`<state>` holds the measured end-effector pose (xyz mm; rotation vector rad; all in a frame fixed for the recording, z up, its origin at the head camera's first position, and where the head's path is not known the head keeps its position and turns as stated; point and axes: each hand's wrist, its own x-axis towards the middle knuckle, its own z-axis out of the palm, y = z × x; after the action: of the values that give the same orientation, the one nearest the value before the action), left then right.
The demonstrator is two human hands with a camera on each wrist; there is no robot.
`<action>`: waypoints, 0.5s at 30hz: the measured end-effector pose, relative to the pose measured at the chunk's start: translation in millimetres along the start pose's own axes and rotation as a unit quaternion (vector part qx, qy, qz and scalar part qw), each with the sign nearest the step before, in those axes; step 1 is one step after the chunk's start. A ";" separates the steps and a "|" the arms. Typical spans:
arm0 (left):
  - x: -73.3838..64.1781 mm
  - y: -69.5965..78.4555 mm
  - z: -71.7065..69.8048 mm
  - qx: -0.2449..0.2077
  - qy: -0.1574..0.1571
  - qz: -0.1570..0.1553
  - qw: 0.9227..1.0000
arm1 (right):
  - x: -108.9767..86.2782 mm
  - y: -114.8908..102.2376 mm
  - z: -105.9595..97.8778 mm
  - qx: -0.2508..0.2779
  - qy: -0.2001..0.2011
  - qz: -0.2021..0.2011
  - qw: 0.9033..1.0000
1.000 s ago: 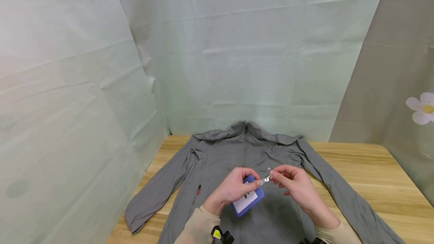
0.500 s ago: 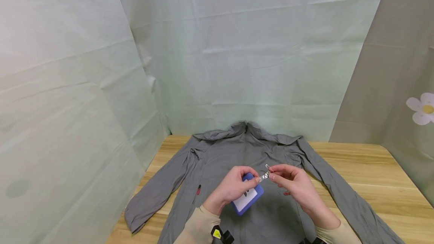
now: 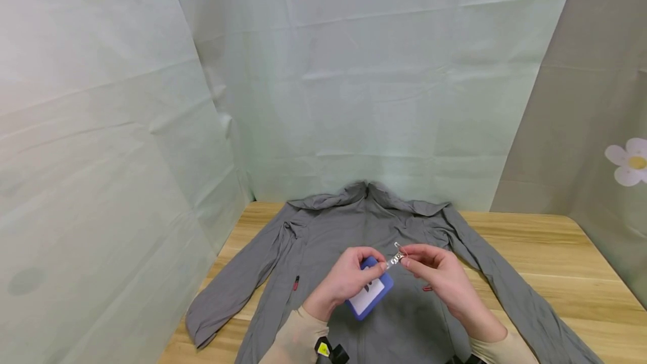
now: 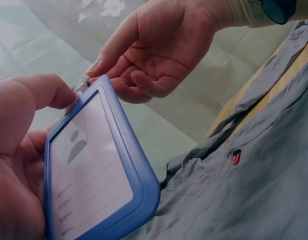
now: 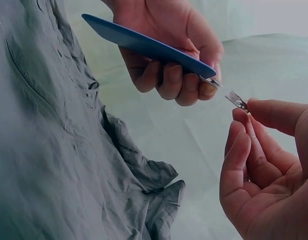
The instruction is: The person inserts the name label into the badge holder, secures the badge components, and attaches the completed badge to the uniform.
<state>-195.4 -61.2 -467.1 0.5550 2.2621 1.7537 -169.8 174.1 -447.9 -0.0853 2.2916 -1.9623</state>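
A blue ID badge holder [image 3: 385,287] with a white card hangs tilted above the grey jacket [image 3: 331,240]. My left hand [image 3: 349,275] grips its upper end, with the thumb at the top edge near a clear strap. From there a small silver clip [image 3: 396,259] reaches toward my right hand [image 3: 441,274], whose thumb and forefinger pinch its metal end. A thin wire, like a safety pin, sticks up by those fingertips. In the right wrist view the metal clip [image 5: 237,100] shows at the fingertips, and the badge holder [image 5: 143,42] is seen edge-on.
The jacket lies spread, sleeves out, over a wooden table [image 3: 541,246]. Red zipper pulls show on its left side [image 3: 296,282] and right side [image 3: 427,288]. Pale cloth hangs behind and at the left, with a printed flower [image 3: 629,162] at the right.
The metal clip and its wire have turned a little and shifted slightly up and left at my right fingertips. The badge holder has risen very slightly; both grips stay the same.
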 end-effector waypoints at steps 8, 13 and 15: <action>-0.5 0.1 0.4 0.002 0.009 0.004 1.000 | -0.1 0.1 -1.2 0.000 0.000 -0.005 1.000; -0.4 0.1 0.4 0.003 0.011 0.003 1.000 | 0.2 -0.2 -1.8 0.002 0.002 -0.001 1.000; -0.2 0.1 0.3 0.002 0.011 0.003 1.000 | 0.3 -0.3 -1.9 0.004 0.002 0.000 1.000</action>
<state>-195.0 -61.0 -467.1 0.5456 2.2809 1.7666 -170.3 175.9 -447.3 -0.0807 2.2878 -1.9730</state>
